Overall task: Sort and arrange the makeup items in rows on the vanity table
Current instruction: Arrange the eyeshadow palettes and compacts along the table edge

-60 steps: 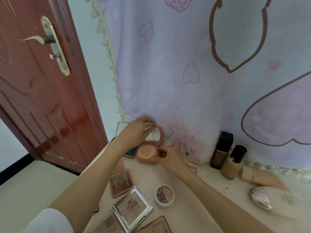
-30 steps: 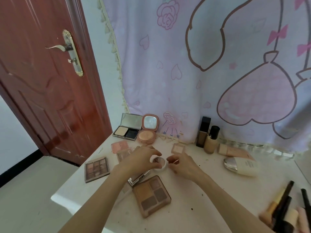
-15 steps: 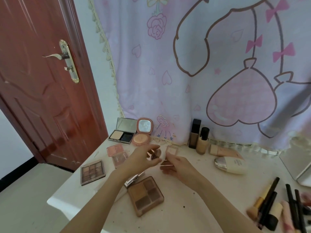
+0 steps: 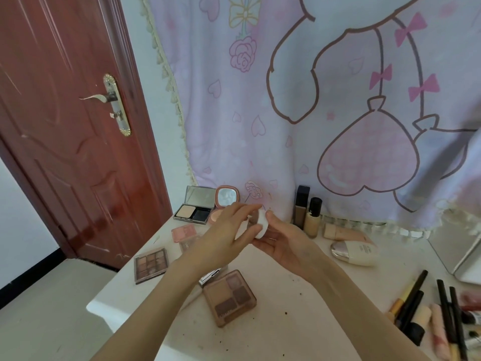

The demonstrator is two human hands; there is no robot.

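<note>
- The curtain [image 4: 286, 100], lilac with pink hearts and bows, hangs behind everything; beside it stands a red-brown door [image 4: 65, 126].
- The white counter [image 4: 299, 308] carries the makeup. At its back edge I see an open black powder compact [image 4: 194, 208] and an open pink mirror compact [image 4: 227, 200] side by side, which I read as the start of a row.
- Right of those stand two foundation bottles [image 4: 307, 213], with a peach tube [image 4: 343, 231] and a white bottle [image 4: 355, 252] lying near them.
- Loose near the front: a brown four-pan palette [image 4: 229, 297], a multi-pan eyeshadow palette [image 4: 151, 264], a pink blush palette [image 4: 183, 233], and brushes and pencils [image 4: 429, 316] heaped at the far right.
- My left hand [image 4: 223, 235] and right hand [image 4: 283, 243] meet above the counter's middle.
- Between them is the small round white compact [image 4: 261, 224], lifted off the counter: both grips pinch it, left fingers on one half, right thumb and fingers on the other. It looks part open; I cannot tell for sure.
- Step in hand, I judge: opening this compact for display.
- Next move calls for setting it just beside the pink mirror compact, lid propped, without knocking its neighbours.
</note>
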